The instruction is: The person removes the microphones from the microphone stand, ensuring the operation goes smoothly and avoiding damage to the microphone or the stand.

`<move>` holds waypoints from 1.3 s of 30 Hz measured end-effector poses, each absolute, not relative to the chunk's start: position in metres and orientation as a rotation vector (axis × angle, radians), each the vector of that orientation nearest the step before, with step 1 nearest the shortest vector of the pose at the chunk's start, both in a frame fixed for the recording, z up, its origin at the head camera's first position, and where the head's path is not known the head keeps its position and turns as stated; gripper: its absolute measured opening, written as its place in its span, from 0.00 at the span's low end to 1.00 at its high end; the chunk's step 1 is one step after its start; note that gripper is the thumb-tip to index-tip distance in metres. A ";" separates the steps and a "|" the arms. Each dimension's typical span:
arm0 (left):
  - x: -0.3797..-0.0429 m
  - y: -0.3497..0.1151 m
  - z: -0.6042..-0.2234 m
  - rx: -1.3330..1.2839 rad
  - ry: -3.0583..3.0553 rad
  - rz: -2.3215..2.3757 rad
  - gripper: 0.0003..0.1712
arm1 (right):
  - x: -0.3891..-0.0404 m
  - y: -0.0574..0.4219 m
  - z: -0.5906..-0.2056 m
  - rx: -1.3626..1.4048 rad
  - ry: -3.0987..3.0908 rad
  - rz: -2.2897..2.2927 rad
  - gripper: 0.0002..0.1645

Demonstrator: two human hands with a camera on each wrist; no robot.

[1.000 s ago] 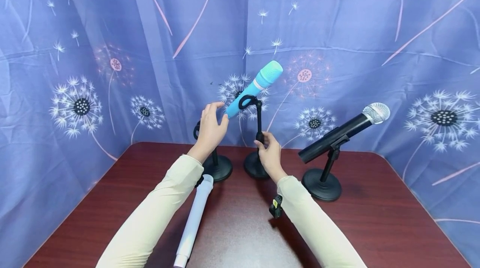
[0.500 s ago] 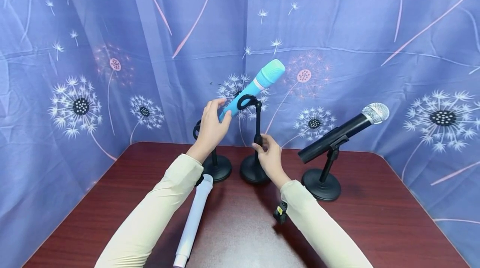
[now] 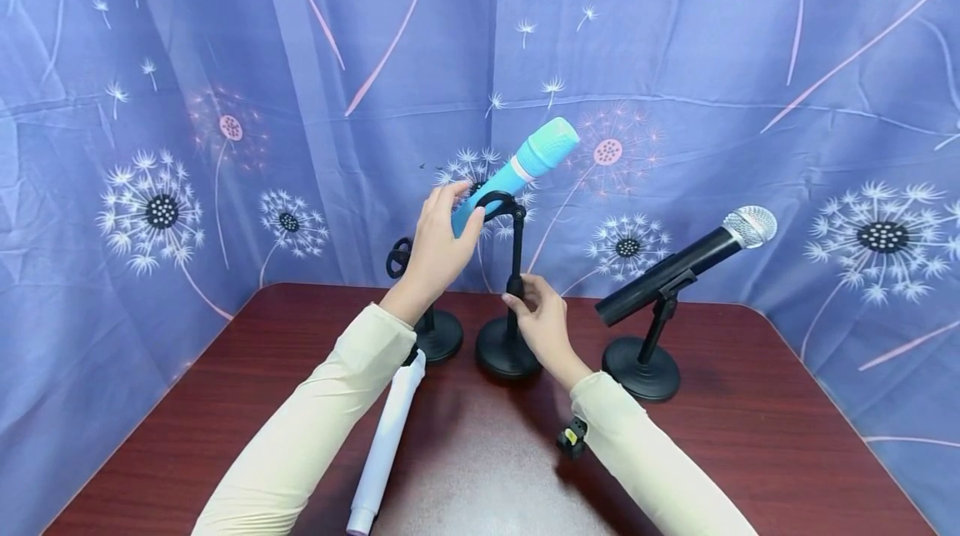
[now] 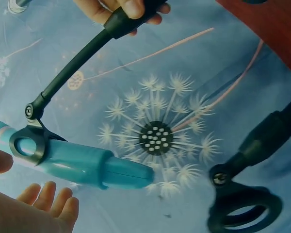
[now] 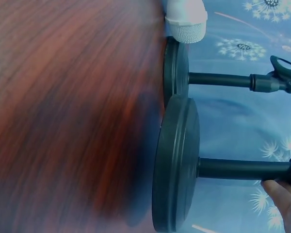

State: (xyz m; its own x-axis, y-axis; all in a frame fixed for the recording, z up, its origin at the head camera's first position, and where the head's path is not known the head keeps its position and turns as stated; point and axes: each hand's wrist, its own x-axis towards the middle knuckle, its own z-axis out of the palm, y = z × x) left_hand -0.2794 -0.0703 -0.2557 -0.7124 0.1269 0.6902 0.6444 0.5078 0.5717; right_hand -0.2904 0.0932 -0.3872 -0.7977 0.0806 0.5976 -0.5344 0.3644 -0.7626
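Note:
A light blue microphone (image 3: 543, 148) slants through the clip of a black microphone stand (image 3: 517, 248), head end up and to the right. My left hand (image 3: 435, 248) is at its lower part, thumb and fingers spread apart. In the left wrist view those fingers (image 4: 48, 199) are extended beside the blue body, with a gap showing, and the thumb overlaps it. My right hand (image 3: 546, 323) pinches the stand's pole at the thick collar, thumb on one side and fingers on the other. The round base (image 5: 177, 165) of this stand is close over the wooden table.
Left of it stands a second black stand (image 3: 438, 336) with a bare clip, partly behind my left arm. A white microphone (image 3: 386, 444) lies on the table (image 3: 480, 469). A black microphone (image 3: 667, 278) rests in a third stand (image 3: 642, 369) at right. A patterned curtain (image 3: 675, 36) hangs behind.
The held stand has come slightly nearer and left. My left hand has moved right and up along the blue microphone, covering more of its lower end. My right hand keeps its pinch.

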 end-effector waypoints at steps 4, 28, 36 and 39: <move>-0.275 -0.064 -0.250 -0.638 -2.139 -1.092 0.26 | -0.287 0.094 -0.387 0.416 -2.074 1.461 0.19; -0.281 -0.032 -0.240 -0.481 -2.111 -0.941 0.23 | -0.281 0.095 -0.391 0.494 -2.074 1.350 0.17; -0.278 -0.033 -0.237 -0.467 -2.107 -0.948 0.23 | -0.281 0.094 -0.391 0.510 -2.063 1.364 0.18; -0.276 -0.033 -0.235 -0.462 -2.111 -0.949 0.23 | -0.282 0.094 -0.390 0.504 -2.058 1.372 0.18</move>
State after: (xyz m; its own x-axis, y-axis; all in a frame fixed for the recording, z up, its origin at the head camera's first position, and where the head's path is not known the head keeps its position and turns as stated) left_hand -0.2763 -0.0332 -0.2354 -0.6448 0.0161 0.7642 0.5824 0.6579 0.4775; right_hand -0.2818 0.0940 -0.3901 -0.7431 0.0188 0.6690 -0.6102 0.3914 -0.6888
